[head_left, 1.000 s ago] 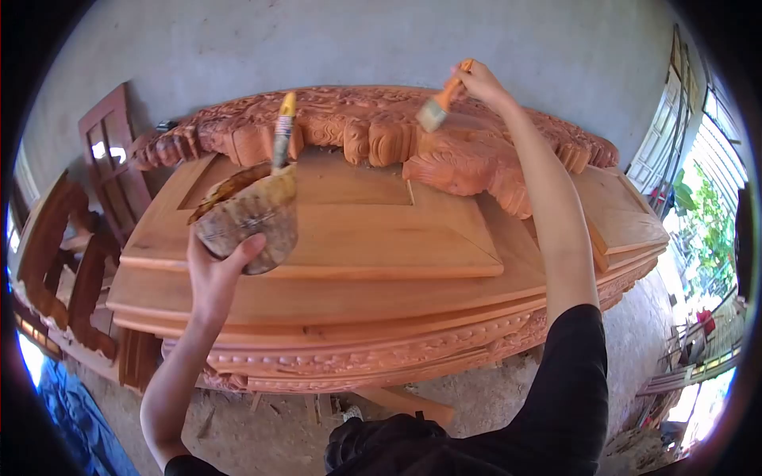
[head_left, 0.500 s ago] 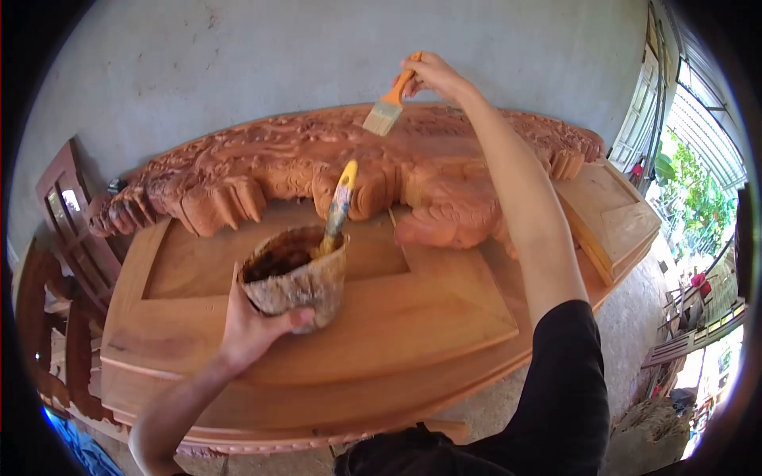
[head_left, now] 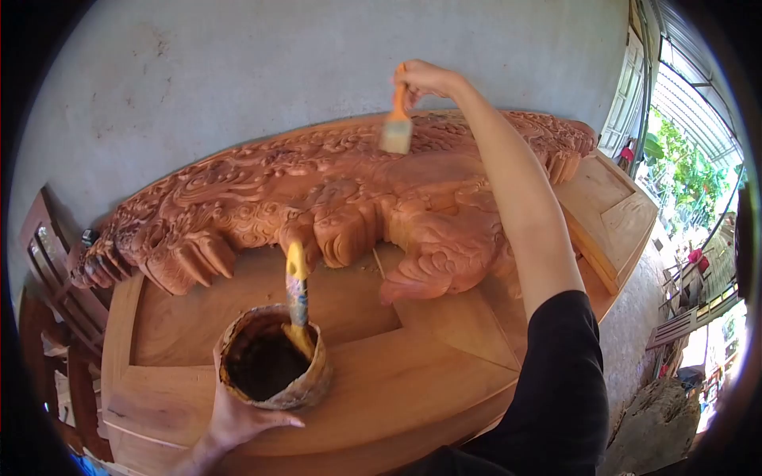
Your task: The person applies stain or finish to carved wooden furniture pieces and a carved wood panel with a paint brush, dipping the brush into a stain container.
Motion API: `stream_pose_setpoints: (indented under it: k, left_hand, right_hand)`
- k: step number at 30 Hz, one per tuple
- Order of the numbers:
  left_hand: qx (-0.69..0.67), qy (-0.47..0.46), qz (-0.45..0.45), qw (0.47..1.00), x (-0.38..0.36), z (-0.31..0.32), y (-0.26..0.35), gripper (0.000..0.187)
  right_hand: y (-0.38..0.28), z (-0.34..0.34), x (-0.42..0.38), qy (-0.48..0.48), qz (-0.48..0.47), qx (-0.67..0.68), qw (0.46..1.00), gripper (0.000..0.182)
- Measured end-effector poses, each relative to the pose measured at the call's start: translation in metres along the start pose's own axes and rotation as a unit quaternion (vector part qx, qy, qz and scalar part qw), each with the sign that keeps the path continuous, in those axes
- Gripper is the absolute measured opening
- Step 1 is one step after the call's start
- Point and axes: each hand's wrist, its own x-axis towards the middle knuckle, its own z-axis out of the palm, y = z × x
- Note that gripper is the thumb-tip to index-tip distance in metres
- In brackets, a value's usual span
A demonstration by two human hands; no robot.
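The right hand point(head_left: 425, 82) holds a flat orange-handled brush point(head_left: 399, 119), likely light and best gripped there, at reddish-brown carved wood point(head_left: 262, 186); the left hand point(head_left: 242, 420) cups a mottled round pot point(head_left: 309, 389), probably stiff.

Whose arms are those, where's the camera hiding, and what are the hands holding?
There's no robot here! A person wears the camera on their head, looking forward and down, so you see their own arms. The left hand holds a pot with a yellow-topped handle leaning in it. The right hand holds an orange-handled brush at a big carved wooden piece; it's too blurry to tell if the bristles touch. The carving lies on smooth wooden panels.
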Motion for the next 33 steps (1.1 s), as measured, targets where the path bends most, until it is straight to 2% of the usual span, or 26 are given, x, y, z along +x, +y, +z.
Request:
stream_pose_setpoints:
  k: [1,2,3,4,5,6,7,8,10,14,15,16,17,19,21,22,23,25,26,27,28,29,30,31,32,33]
  left_hand:
    - [-0.003,-0.003,0.001,1.0,-0.001,-0.001,0.001,0.127]
    - [0.005,-0.014,-0.045,0.999,-0.001,-0.002,0.005,0.128]
    - [0.014,-0.027,-0.089,0.996,-0.002,-0.004,0.007,0.128]
    - [0.005,0.0,-0.059,0.998,-0.004,-0.001,0.007,0.119]
    - [0.003,-0.006,-0.057,0.998,0.0,0.0,0.009,0.119]
    - [-0.032,-0.001,-0.073,0.997,0.004,0.001,0.012,0.117]
    - [-0.065,0.003,-0.091,0.994,0.006,0.002,0.015,0.115]
    - [-0.065,-0.004,-0.093,0.994,0.011,0.004,0.017,0.115]
    - [-0.095,0.016,-0.077,0.992,0.026,0.007,0.024,0.105]
    - [-0.105,0.04,-0.038,0.993,0.063,0.02,0.052,0.101]
    - [-0.099,0.064,-0.009,0.993,0.071,0.021,0.053,0.101]
    - [-0.1,0.063,-0.005,0.993,0.082,0.021,0.055,0.101]
    - [-0.093,0.068,0.01,0.993,0.093,0.022,0.058,0.101]
    - [-0.085,0.069,0.023,0.994,0.11,0.028,0.06,0.101]
    - [-0.065,0.141,0.049,0.987,0.125,0.038,0.059,0.096]
    - [-0.095,0.123,0.034,0.987,0.131,0.047,0.069,0.089]
    - [-0.096,0.122,0.037,0.987,0.137,0.053,0.075,0.089]
    - [-0.083,0.126,0.048,0.987,0.151,0.066,0.08,0.082]
    - [-0.089,0.126,0.047,0.987,0.156,0.073,0.08,0.082]
    - [-0.083,0.122,0.064,0.987,0.163,0.078,0.081,0.08]
    - [-0.078,0.118,0.084,0.986,0.168,0.082,0.082,0.078]
    - [-0.079,0.119,0.089,0.986,0.171,0.086,0.083,0.078]
    - [-0.062,0.122,0.099,0.986,0.173,0.091,0.084,0.077]
    - [-0.048,0.129,0.107,0.985,0.175,0.097,0.086,0.075]
    - [-0.051,0.131,0.109,0.984,0.177,0.102,0.088,0.075]
    - [-0.059,0.12,0.107,0.985,0.18,0.106,0.091,0.075]
  right_hand:
    - [0.0,-0.006,-0.003,0.002,0.003,-0.002,1.0,0.022]
    - [0.005,-0.011,-0.008,0.109,0.037,-0.211,0.971,0.018]
    - [0.011,-0.017,-0.015,0.209,0.073,-0.408,0.886,0.014]
    - [0.017,-0.021,-0.019,0.202,0.05,-0.406,0.89,0.017]
    - [0.018,-0.03,-0.02,0.204,0.056,-0.408,0.888,0.017]
    - [0.019,-0.038,-0.021,0.144,0.032,-0.269,0.952,0.017]
    - [0.02,-0.043,-0.028,0.084,0.009,-0.119,0.989,0.018]
    - [0.018,-0.048,-0.034,0.087,0.016,-0.118,0.989,0.018]
    - [0.011,-0.06,-0.043,0.042,0.129,-0.329,0.935,0.026]
    - [0.028,-0.07,-0.065,0.114,0.183,-0.374,0.902,0.022]
    - [0.031,-0.064,-0.074,0.097,0.114,-0.208,0.967,0.02]
    - [0.026,-0.062,-0.08,0.074,0.036,-0.037,0.996,0.017]
    - [0.035,-0.073,-0.078,0.075,0.035,-0.041,0.996,0.017]
    - [0.061,-0.09,-0.083,0.157,0.081,-0.262,0.949,0.017]
    - [0.07,-0.096,-0.101,0.184,0.056,-0.273,0.943,0.016]
    - [0.069,-0.099,-0.107,0.207,0.027,-0.288,0.935,0.015]
    - [0.068,-0.097,-0.115,0.209,0.026,-0.289,0.934,0.015]
    - [0.063,-0.095,-0.13,0.172,0.043,-0.086,0.98,0.012]
    - [0.075,-0.103,-0.132,0.17,0.044,-0.091,0.98,0.012]
    - [0.09,-0.108,-0.138,0.207,0.048,-0.303,0.929,0.012]
    - [0.097,-0.115,-0.141,0.236,0.048,-0.501,0.831,0.012]
    - [0.091,-0.113,-0.149,0.24,0.046,-0.503,0.829,0.012]
    - [0.089,-0.107,-0.161,0.253,0.03,-0.315,0.914,0.012]
    - [0.085,-0.107,-0.169,0.25,0.012,-0.117,0.961,0.013]
    - [0.093,-0.121,-0.168,0.25,0.01,-0.122,0.961,0.013]
    - [0.105,-0.134,-0.171,0.278,0.019,-0.241,0.93,0.015]
